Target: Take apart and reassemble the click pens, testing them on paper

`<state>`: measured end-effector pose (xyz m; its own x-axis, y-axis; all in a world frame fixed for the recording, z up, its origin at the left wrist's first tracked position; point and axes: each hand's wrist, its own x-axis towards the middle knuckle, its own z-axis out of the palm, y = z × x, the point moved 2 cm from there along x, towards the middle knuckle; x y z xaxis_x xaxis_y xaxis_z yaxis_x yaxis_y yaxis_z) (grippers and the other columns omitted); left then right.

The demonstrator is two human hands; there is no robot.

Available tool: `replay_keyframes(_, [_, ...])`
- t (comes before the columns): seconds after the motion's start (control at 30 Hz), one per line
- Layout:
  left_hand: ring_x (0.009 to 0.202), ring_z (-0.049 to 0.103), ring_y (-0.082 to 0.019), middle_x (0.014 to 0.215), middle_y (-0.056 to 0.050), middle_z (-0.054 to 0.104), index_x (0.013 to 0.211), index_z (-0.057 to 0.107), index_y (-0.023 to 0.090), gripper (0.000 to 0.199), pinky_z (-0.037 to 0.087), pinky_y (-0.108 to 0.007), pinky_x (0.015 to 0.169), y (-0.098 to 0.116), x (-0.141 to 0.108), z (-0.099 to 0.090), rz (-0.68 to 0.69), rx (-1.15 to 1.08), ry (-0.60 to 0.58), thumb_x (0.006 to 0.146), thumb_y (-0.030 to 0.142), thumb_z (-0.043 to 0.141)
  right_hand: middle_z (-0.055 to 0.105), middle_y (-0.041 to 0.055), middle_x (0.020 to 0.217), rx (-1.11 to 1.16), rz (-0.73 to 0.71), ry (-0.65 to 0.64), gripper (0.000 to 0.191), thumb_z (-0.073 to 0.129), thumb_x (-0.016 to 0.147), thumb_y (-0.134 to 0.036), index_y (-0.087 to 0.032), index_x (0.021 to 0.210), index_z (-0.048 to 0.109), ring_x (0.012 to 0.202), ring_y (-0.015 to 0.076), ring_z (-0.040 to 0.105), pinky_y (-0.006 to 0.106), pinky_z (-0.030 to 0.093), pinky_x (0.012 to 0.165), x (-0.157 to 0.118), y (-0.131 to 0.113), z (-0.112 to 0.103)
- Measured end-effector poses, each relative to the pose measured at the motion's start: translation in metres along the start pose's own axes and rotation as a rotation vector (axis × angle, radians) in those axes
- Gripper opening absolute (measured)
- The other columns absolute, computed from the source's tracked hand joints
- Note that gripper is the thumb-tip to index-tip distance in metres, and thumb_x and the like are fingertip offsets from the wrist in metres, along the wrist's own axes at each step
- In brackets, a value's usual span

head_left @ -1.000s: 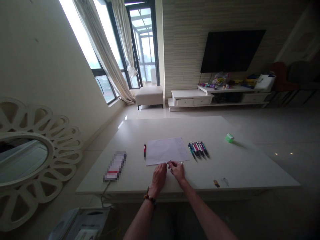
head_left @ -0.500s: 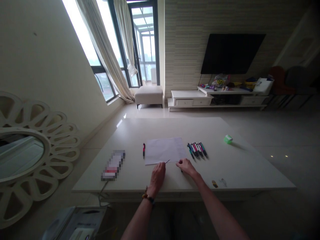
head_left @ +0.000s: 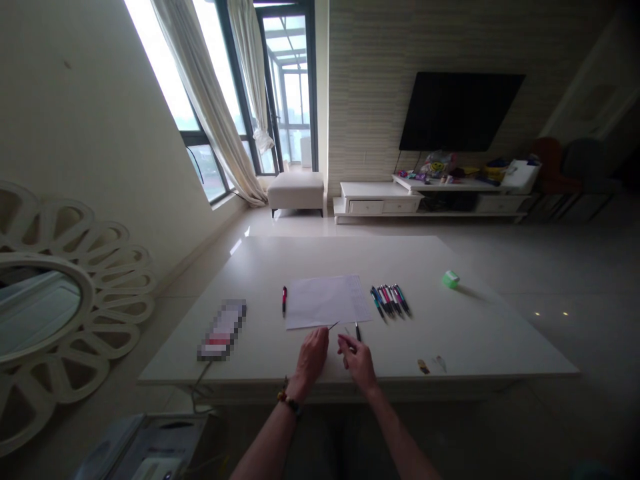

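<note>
My left hand [head_left: 313, 352], with a beaded bracelet at the wrist, is closed on a thin dark stick-like piece [head_left: 333, 325] just below the paper's front edge. Close beside it on the right, my right hand [head_left: 356, 357] is pinched, and a small thin piece shows at its fingertips, too small to name. A dark pen part [head_left: 358, 331] lies just beyond the right hand. White paper [head_left: 325, 302] lies flat on the table, with a red and black pen [head_left: 285, 301] to its left and a row of several coloured pens [head_left: 391, 301] to its right.
On the white table [head_left: 480, 347] are a blurred-out phone-like object [head_left: 223, 330] at left, a green box [head_left: 451, 279] at right, and two small items near the front edge, one yellowish-brown [head_left: 423, 366]. A round mirror [head_left: 40, 303] stands at far left.
My right hand has moved left, closer to my left hand. The dark pen part near it now shows more fully. My left hand has hardly moved and keeps its hold.
</note>
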<state>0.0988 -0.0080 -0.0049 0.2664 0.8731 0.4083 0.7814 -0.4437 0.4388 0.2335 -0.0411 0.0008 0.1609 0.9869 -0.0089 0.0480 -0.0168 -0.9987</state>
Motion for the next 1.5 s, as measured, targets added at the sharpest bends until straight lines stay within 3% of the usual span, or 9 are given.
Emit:
replay_keyframes(0.13, [0.071,0.056,-0.012,0.077,-0.002,0.059,0.087,0.051,0.021,0.021,0.044,-0.025,0.067,0.015,-0.012,-0.002,-0.041,-0.183,0.020,0.091,0.024,0.031,0.061,0.0040,0.059,0.100,-0.036,0.015,0.052,0.055,0.072,-0.057,-0.011,0.092,0.069,0.038,0.0076,0.040,0.020,0.031,0.035,-0.003,-0.006,0.014])
replay_keyframes(0.33, [0.076,0.058,-0.012,0.085,-0.002,0.062,0.092,0.052,0.022,0.024,0.044,-0.025,0.071,0.032,-0.021,0.002,-0.131,-0.388,0.004,0.091,0.031,0.030,0.056,0.0012,0.049,0.126,-0.033,0.085,0.055,0.060,0.065,-0.060,-0.010,0.084,0.069,0.040,0.0094,0.044,0.020,0.029,0.035,0.006,-0.005,0.009])
replay_keyframes(0.5, [0.059,0.056,-0.012,0.065,0.000,0.059,0.084,0.055,0.020,0.033,0.042,-0.024,0.058,0.027,-0.023,0.004,-0.397,-0.456,0.059,0.087,0.045,0.034,0.061,0.0046,0.056,0.052,-0.048,0.262,0.052,0.047,0.077,-0.057,-0.009,0.087,0.065,0.039,0.0095,0.045,0.020,0.032,0.037,0.033,-0.014,-0.032])
replay_keyframes(0.6, [0.064,0.059,-0.014,0.069,-0.003,0.062,0.082,0.060,0.018,0.040,0.044,-0.025,0.061,0.021,-0.019,-0.001,-0.517,-0.506,0.120,0.084,0.052,0.037,0.064,0.0071,0.059,-0.255,-0.079,0.199,0.044,0.050,0.076,-0.052,-0.011,0.075,0.066,0.047,0.0140,0.054,0.023,0.040,0.047,0.050,-0.011,-0.058])
replay_keyframes(0.8, [0.075,0.060,-0.018,0.080,-0.007,0.065,0.076,0.068,0.017,0.040,0.044,-0.030,0.073,0.012,0.006,0.000,-0.550,-0.422,0.179,0.080,0.050,0.045,0.070,0.0104,0.074,-0.641,-0.115,0.105,0.033,0.050,0.078,-0.043,-0.016,0.078,0.069,0.068,0.0198,0.063,0.026,0.045,0.067,0.055,0.015,-0.069])
replay_keyframes(0.97, [0.076,0.060,-0.018,0.081,-0.008,0.066,0.079,0.068,0.018,0.034,0.041,-0.031,0.075,0.009,0.029,0.013,-0.527,-0.258,0.110,0.082,0.042,0.044,0.068,0.0128,0.080,-0.634,-0.232,0.242,0.038,0.040,0.083,-0.041,-0.014,0.080,0.066,0.072,0.0198,0.061,0.027,0.044,0.072,0.047,0.027,-0.083])
replay_keyframes(1.17, [0.074,0.059,-0.018,0.079,-0.009,0.065,0.079,0.064,0.016,0.031,0.039,-0.028,0.068,0.009,0.046,0.019,-0.524,-0.099,0.018,0.083,0.038,0.044,0.067,0.0145,0.080,-0.532,-0.200,0.345,0.045,0.038,0.083,-0.047,-0.012,0.081,0.065,0.072,0.0212,0.060,0.028,0.044,0.069,0.042,0.031,-0.105])
replay_keyframes(1.33, [0.069,0.056,-0.015,0.077,-0.006,0.063,0.078,0.060,0.017,0.034,0.036,-0.026,0.064,-0.009,0.038,-0.004,-0.484,-0.019,0.084,0.087,0.039,0.036,0.068,0.0144,0.080,-0.486,-0.142,0.397,0.048,0.038,0.081,-0.051,-0.011,0.083,0.066,0.071,0.0218,0.060,0.028,0.044,0.068,0.044,0.028,-0.108])
replay_keyframes(1.5, [0.066,0.054,-0.016,0.071,-0.005,0.060,0.078,0.056,0.018,0.033,0.033,-0.025,0.060,-0.059,0.003,-0.052,-0.530,0.200,0.131,0.088,0.038,0.032,0.068,0.0118,0.071,-0.694,-0.091,0.429,0.045,0.035,0.083,-0.046,-0.014,0.077,0.066,0.062,0.0194,0.057,0.025,0.036,0.057,0.045,0.031,-0.135])
